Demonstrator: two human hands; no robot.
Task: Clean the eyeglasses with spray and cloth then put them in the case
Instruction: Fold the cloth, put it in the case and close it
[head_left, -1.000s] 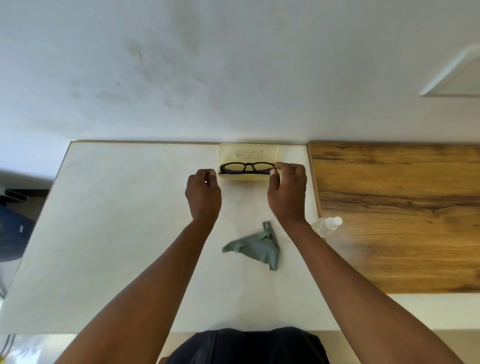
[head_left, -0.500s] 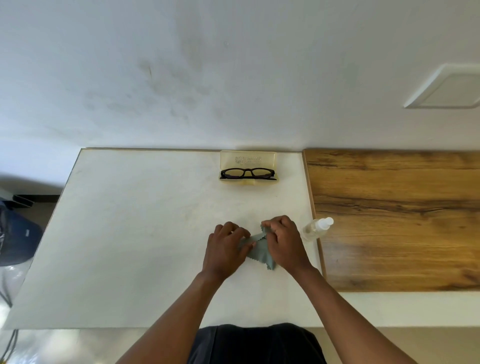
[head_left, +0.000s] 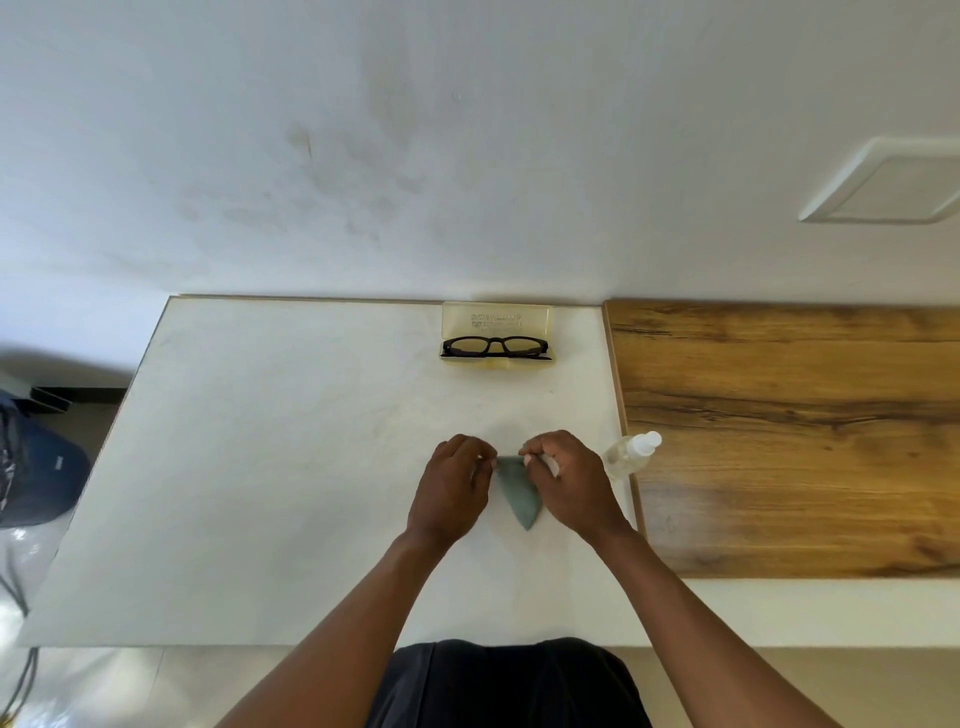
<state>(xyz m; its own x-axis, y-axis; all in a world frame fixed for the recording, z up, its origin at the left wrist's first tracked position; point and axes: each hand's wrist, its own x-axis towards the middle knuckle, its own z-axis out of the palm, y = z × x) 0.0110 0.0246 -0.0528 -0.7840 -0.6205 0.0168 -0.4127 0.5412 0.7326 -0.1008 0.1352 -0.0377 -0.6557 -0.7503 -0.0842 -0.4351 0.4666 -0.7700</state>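
Black-framed eyeglasses lie in the open yellowish translucent case at the back of the white table. The grey-green cloth hangs folded between my two hands near the table's middle. My left hand pinches its left top corner and my right hand pinches its right top corner. A clear spray bottle with a white cap lies just right of my right hand, at the seam with the wooden top.
The white table adjoins a wooden surface on the right. A wall runs behind both. A dark blue bag sits on the floor at the left.
Both hands left the eyeglasses in the case, drew back toward me and took hold of the cloth. The cloth has gone from lying spread to being held folded between them.
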